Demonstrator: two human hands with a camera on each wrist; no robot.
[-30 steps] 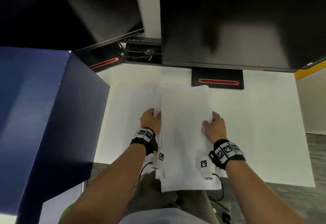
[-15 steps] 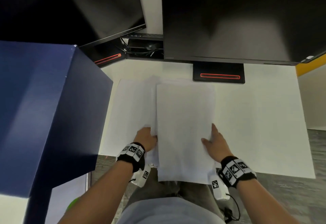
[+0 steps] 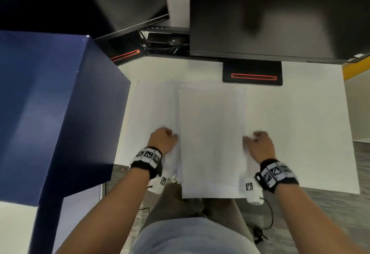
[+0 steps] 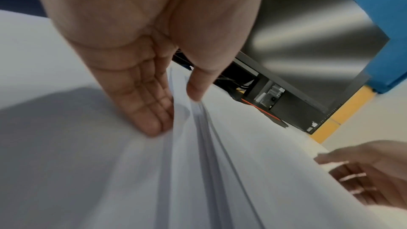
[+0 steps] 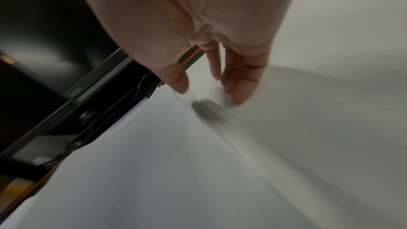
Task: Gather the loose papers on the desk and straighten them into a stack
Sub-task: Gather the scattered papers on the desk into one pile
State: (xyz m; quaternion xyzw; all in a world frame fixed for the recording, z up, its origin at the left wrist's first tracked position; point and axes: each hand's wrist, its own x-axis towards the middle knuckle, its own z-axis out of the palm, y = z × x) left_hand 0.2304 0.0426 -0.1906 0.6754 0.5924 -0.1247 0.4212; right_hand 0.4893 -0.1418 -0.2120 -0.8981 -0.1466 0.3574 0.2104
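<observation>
White papers (image 3: 212, 139) lie in a partly squared stack at the centre of a pale desk (image 3: 300, 123), long axis running from 12 to 6 o'clock, the near end overhanging the desk edge above the person's lap. The left hand (image 3: 163, 140) sits at the stack's 9 o'clock edge; the left wrist view shows its thumb on top and its fingers (image 4: 152, 111) beneath several fanned sheets, pinching that edge. The right hand (image 3: 259, 144) meets the 3 o'clock edge, thumb touching the paper and fingers pointing down at the desk just beside it; motion blur there leaves it unclear whether the hand actually pinches the sheets, though the fingers look nearly straight. More sheets (image 3: 154, 113) spread out under the stack toward 9 o'clock, not yet aligned. The coming move likely turns on both hands pressing inward along the short axis, each about equally near its side. Dark monitors (image 3: 270, 13) stand at 12 o'clock and a blue partition (image 3: 50, 103) at 9 o'clock. The stack's underside and the lower sheets' near edges are hidden.
</observation>
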